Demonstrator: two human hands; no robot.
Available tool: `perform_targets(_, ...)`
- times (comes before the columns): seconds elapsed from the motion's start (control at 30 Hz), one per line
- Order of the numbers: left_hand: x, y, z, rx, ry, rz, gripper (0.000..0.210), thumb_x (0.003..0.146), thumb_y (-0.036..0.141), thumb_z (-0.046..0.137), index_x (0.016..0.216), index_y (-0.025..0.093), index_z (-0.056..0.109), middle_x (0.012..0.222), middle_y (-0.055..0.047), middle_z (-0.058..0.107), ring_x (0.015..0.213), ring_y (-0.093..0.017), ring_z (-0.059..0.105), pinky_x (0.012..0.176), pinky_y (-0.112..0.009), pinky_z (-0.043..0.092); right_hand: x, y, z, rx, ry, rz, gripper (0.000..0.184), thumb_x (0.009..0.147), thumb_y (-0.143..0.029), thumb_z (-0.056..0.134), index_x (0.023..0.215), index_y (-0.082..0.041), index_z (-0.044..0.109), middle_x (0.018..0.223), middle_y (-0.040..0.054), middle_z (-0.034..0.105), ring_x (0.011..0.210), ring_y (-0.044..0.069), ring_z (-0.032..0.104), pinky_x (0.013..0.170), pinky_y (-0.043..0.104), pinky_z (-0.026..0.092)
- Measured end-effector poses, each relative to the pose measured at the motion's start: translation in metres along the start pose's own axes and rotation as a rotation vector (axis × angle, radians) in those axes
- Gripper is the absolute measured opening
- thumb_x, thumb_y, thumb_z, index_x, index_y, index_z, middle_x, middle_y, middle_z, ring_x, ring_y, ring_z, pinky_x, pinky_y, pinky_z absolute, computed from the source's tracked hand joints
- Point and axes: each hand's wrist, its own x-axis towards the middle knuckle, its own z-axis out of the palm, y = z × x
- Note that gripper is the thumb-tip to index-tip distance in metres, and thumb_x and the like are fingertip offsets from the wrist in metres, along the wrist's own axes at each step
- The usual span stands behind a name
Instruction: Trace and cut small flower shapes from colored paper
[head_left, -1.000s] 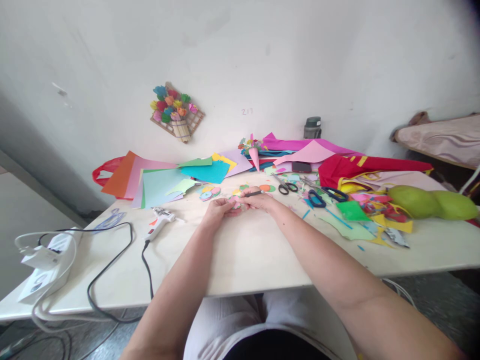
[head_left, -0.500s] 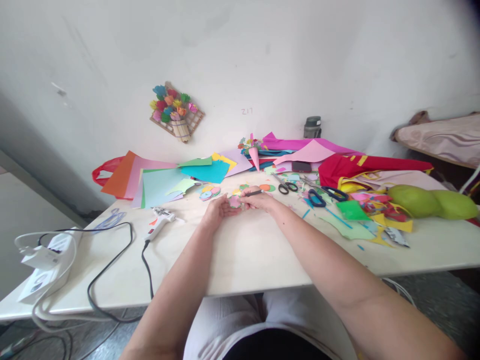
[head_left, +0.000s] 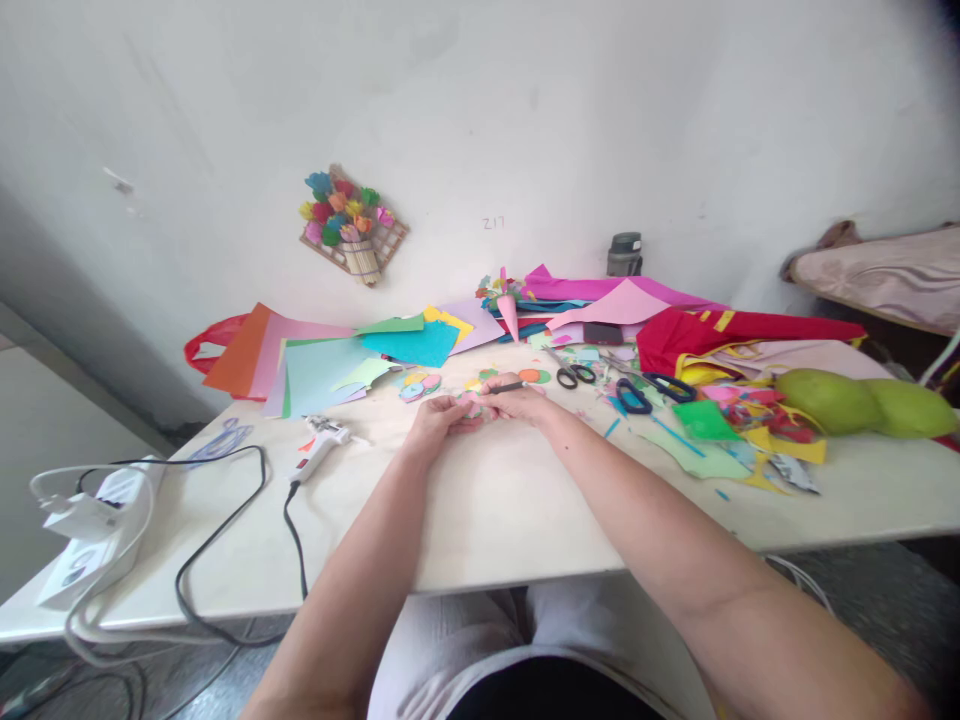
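Note:
A small pink and green paper cutout (head_left: 471, 402) lies between my two hands above the table. My left hand (head_left: 439, 418) is closed on its left edge, thumb on top. A dark pen (head_left: 508, 387) is held by my right hand (head_left: 517, 402), whose fingertips also reach the cutout's right side. Just behind them are round paper pieces in orange and green (head_left: 534, 376). More pastel paper circles (head_left: 418, 386) lie to the left.
A glue gun (head_left: 321, 450) with a black cord lies left, near a white power strip (head_left: 97, 540). Coloured paper sheets (head_left: 322, 370) stretch along the wall. Black-handled scissors (head_left: 575, 376), blue-handled scissors (head_left: 634, 396), scraps and green fruit (head_left: 829, 400) are on the right.
My left fingers have closed from a more open pose onto the cutout, which shows more green now. My right hand with the pen has barely moved.

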Motion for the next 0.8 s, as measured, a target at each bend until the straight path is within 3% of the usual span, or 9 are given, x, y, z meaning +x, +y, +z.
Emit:
perform_targets(0.63,-0.0006,0.0021,0.0053,0.060,0.051,-0.007,0.033,0.058,0.040,0.073,0.064,0.013,0.055,0.060,-0.002,0.064,0.059,-0.017,0.064,0.061,-0.030,0.052,-0.0037,-0.0051,0.0018,-0.033,0.062,0.004,0.016,0.069,-0.025,0.057,0.058,-0.015,0.051,0.038,-0.0062,0.045,0.033,0.004,0.035,0.036,0.017,0.026)
perform_targets(0.8,0.0012,0.0078,0.0041,0.282,0.221,0.050,0.034,0.061,0.045,0.066,0.072,0.013,0.061,0.067,-0.004,0.066,0.063,-0.017,0.062,0.049,-0.023,0.046,0.0006,0.0013,0.0010,-0.230,0.064,0.007,0.015,0.073,-0.023,0.054,0.061,-0.015,0.053,0.040,-0.0047,0.047,0.037,0.006,0.041,0.040,0.018,0.031)
